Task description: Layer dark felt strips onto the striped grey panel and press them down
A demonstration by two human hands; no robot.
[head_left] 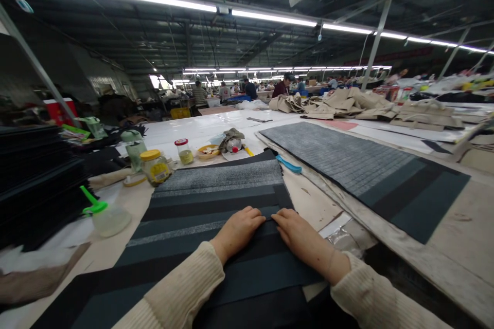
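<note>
- Cloth (178, 235) is lying at 6 o'clock; left hand (240, 232) and right hand (303, 236) are touching it, fingertips gathering narrowly; whether they're pinching, I can't tell.
- Uneven pressure could be puckering it.
- Dragging could be tipping the 10 o'clock jar (155, 167).

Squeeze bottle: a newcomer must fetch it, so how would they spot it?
Start from the tall black stack at the left edge. To its right, on the beige tabletop, sits a translucent squeeze bottle. Its green cap and slanting spout set it apart from the yellow-lidded jar and red-lidded jar farther back.
</note>
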